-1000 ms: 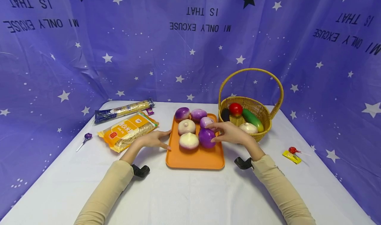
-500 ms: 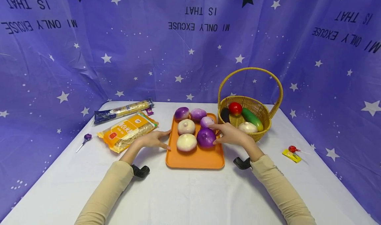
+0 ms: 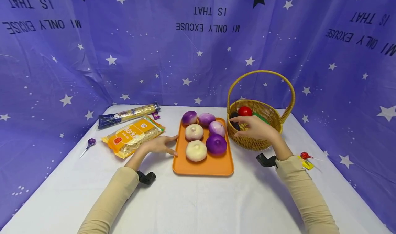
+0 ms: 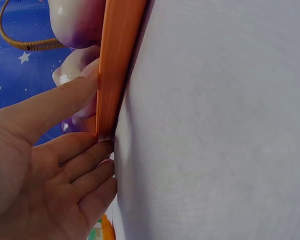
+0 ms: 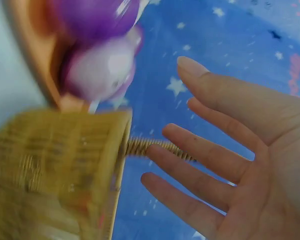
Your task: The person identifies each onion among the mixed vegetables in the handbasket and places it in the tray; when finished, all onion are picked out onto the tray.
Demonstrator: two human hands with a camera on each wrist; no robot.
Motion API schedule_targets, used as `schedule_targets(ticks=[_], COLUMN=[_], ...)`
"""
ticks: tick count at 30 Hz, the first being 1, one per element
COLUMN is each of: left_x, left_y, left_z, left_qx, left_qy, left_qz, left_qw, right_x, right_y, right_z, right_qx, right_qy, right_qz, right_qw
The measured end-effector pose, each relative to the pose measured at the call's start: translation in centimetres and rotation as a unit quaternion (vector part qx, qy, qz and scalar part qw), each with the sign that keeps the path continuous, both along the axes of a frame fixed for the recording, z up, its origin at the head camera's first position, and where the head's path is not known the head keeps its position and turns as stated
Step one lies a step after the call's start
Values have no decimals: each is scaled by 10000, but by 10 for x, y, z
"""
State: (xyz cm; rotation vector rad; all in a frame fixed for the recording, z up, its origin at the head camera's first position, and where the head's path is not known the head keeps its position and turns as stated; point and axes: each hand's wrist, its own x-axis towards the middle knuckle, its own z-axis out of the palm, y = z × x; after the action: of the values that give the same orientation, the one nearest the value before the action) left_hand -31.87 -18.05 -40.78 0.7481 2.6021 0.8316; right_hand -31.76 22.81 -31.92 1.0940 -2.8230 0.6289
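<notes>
Overhead, backdrop (image 3: 123, 55) reads "MI ONLY EXCUSE"; both grips open, empty

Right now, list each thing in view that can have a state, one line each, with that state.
left hand: open, fingers straight against the tray's left edge.
right hand: open, empty, over the basket.
orange tray: flat on the table, holding six onions.
dark purple onion: resting on the tray, untouched.
wicker basket: upright, handle raised, vegetables inside.
noodle packet: lying flat, sealed.
</notes>
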Motion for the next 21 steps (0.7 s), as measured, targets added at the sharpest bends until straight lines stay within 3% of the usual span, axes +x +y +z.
schedule_targets(ticks=[6,15,21], left_x=[-1,0,0], left_y=[0,0,0], left_z=[-1,0,0], left_qx=[0,10,34], left_qy=[15,11,0], left_qz=[9,-13,-10], left_qw=[10000,10000,10000], right_x=[-20,-42,-49], right_y=[27,57,62], right_z=[6,7,3], right_qx=[558,1709,1890], right_qy=[-59,-883,-1381], right_qz=[17,-233,-294], right_qw=[9984,9810,9718])
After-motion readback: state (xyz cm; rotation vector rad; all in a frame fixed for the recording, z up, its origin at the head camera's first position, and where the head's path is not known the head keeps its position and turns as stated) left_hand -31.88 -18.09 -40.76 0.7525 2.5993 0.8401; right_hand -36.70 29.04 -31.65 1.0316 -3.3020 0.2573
